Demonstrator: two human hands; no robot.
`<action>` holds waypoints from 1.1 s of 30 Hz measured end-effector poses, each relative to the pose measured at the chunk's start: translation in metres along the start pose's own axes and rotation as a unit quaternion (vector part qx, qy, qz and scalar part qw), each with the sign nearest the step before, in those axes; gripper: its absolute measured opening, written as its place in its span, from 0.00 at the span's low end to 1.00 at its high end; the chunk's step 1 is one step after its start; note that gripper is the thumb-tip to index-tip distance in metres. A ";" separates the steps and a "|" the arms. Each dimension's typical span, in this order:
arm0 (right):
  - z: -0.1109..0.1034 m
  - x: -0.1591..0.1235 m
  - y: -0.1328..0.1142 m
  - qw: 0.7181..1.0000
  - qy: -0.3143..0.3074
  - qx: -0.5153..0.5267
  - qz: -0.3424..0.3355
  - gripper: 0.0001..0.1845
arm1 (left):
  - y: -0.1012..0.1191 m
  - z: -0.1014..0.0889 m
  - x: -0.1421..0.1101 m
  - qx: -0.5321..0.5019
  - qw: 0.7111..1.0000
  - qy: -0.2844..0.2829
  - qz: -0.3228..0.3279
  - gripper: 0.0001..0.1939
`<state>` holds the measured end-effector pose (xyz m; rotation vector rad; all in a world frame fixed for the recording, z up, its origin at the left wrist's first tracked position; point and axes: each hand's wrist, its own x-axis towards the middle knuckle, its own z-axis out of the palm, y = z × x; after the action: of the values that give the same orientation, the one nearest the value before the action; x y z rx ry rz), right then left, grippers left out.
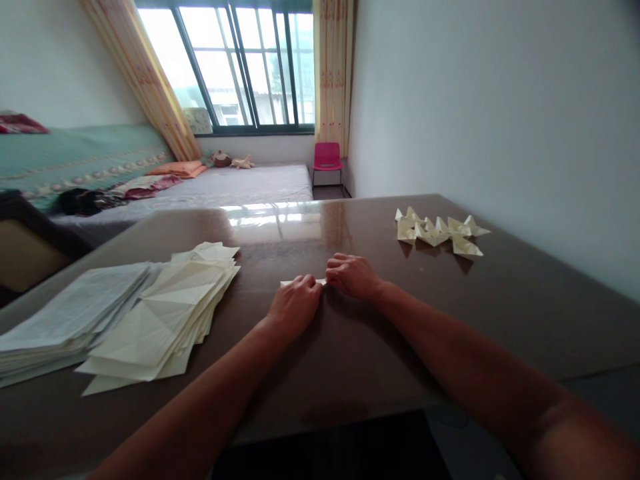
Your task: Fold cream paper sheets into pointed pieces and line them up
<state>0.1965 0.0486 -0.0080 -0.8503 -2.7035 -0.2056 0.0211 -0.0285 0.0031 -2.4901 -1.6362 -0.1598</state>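
Near the middle of the brown table, a small folded piece of cream paper (285, 283) shows between and beside my hands, mostly covered by them. My left hand (296, 301) is closed, its curled fingers pressing on the paper from the left. Just to the right, my right hand (352, 275) is closed too, with its fingertips at the paper's right end. Most of the paper's shape is hidden under my fingers. Off to the right stands a group of several folded cream paper pieces (434, 230) with upright points.
On the left lie a fanned stack of creased cream sheets (173, 300) and a stack of printed paper (85, 300). The glossy table (380, 380) reaches toward a bed (240, 183). A pink chair (327, 157) stands beyond, and a white wall (490, 100) rises at the right.
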 end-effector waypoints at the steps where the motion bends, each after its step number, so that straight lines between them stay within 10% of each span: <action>1: -0.001 0.000 0.000 1.000 -0.006 -0.011 0.006 0.14 | -0.002 0.001 0.001 -0.006 1.000 0.004 -0.001 0.14; 10: -0.006 0.003 0.006 0.997 -0.057 -0.052 0.012 0.12 | -0.048 0.012 0.002 -0.069 0.997 0.018 0.032 0.16; 33: 0.001 0.000 0.008 0.996 -0.010 -0.008 0.087 0.10 | -0.065 0.026 0.011 -0.165 0.986 0.002 -0.026 0.19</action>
<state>0.2004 0.0553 -0.0081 -1.0923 -2.6299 -0.1825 -0.0336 0.0119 -0.0153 -2.6761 -1.8015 -0.4774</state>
